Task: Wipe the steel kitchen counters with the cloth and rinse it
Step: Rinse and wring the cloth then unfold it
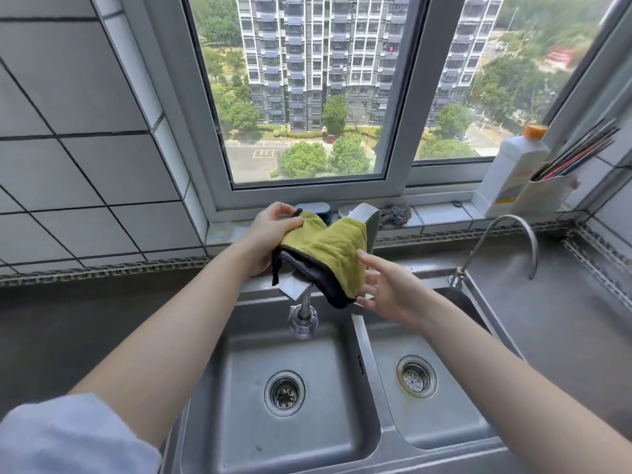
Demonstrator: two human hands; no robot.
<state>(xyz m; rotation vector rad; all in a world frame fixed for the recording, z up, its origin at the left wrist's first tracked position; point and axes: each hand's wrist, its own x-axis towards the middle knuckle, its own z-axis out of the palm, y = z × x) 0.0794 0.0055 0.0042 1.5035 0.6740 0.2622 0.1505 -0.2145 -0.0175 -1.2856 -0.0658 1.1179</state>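
A yellow-green cloth [328, 248] with a dark grey underside and black trim is draped over the square steel tap [367, 220] above the double sink [355, 340]. My left hand [270, 230] grips the cloth's upper left edge, thumb on top. My right hand [386, 285] is spread with straight fingers, its fingertips touching the cloth's lower right edge. The tap's spout head [302, 318] hangs over the left basin. Steel counter [564, 302] runs to the right of the sink, and more counter [85, 319] to the left.
A thin curved second tap [513, 230] stands at the sink's back right corner. On the window sill sit a white bottle with an orange cap [509, 172], a holder of chopsticks [554, 186] and a metal scourer [396, 213]. Both basins show drain strainers.
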